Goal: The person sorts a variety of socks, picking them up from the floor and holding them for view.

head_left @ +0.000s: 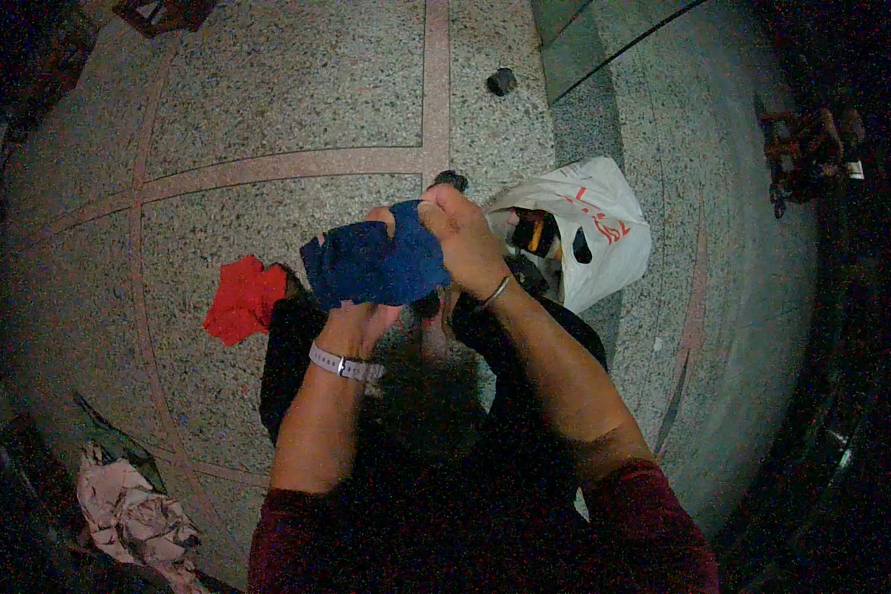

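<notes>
A dark blue cloth is spread between my two hands, with creases and an uneven edge. My right hand is closed on its right side, thumb and fingers pressed together at the upper corner. Beneath the cloth is my left hand, supporting and holding it. Only its heel and a bit of a finger at the far edge show; the cloth hides the rest. A red cloth lies to the left, beside my dark-clothed knee.
To the right, a white plastic bag with red print gapes open, dark and yellow items inside. A small dark object lies on the speckled floor ahead. Crumpled pale paper or cloth is at the lower left. Wooden furniture legs stand far left.
</notes>
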`<action>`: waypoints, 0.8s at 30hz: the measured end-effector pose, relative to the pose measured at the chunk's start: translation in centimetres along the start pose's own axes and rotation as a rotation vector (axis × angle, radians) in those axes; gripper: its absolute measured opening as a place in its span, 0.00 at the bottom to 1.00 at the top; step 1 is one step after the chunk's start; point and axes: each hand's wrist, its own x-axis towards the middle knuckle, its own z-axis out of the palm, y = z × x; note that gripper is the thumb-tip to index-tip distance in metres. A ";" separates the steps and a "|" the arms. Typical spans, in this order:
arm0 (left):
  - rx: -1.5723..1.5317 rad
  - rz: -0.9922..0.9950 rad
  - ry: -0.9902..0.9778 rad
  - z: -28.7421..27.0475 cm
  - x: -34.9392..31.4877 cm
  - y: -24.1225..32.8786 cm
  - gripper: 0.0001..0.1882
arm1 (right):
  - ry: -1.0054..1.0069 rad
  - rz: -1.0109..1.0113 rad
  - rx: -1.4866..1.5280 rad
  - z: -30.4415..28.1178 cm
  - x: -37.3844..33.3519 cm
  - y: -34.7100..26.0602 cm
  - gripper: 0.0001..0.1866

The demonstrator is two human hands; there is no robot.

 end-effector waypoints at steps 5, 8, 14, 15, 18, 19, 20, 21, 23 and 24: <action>-1.412 -0.102 0.091 -0.2 -0.2 -2.0 0.11 | 0.096 -0.157 0.062 0.3 0.3 0.6 0.15; -1.287 -0.052 0.226 -1.0 0.3 -1.3 0.09 | -0.022 -0.181 0.226 -0.3 -1.4 -4.5 0.22; -0.352 -0.055 0.397 -2.2 0.2 2.0 0.09 | 0.015 -0.118 -0.015 2.0 -0.4 -3.9 0.18; -0.349 -0.039 0.415 -2.9 0.1 2.1 0.09 | 0.135 -0.163 0.136 1.0 0.4 -2.7 0.13; -0.588 -0.222 0.424 -5.1 0.1 3.1 0.10 | 0.260 -0.004 0.500 -2.7 1.5 -1.3 0.12; -0.659 -0.279 0.424 -5.6 0.3 3.3 0.11 | 0.238 0.001 0.586 -3.2 1.5 -1.0 0.12; -0.682 -0.268 0.430 -5.8 0.3 4.0 0.11 | 0.215 0.006 0.672 -3.5 1.5 -0.8 0.12; -0.702 -0.258 0.435 -5.9 0.1 4.9 0.11 | 0.191 0.012 0.760 -3.7 1.5 -0.6 0.12; -0.680 -0.257 0.449 -6.2 0.0 4.9 0.11 | 0.242 0.000 0.684 -3.9 1.9 -0.2 0.11; -0.639 -0.266 0.457 -6.7 0.0 4.2 0.11 | 0.266 -0.007 0.645 -3.9 2.0 -0.3 0.11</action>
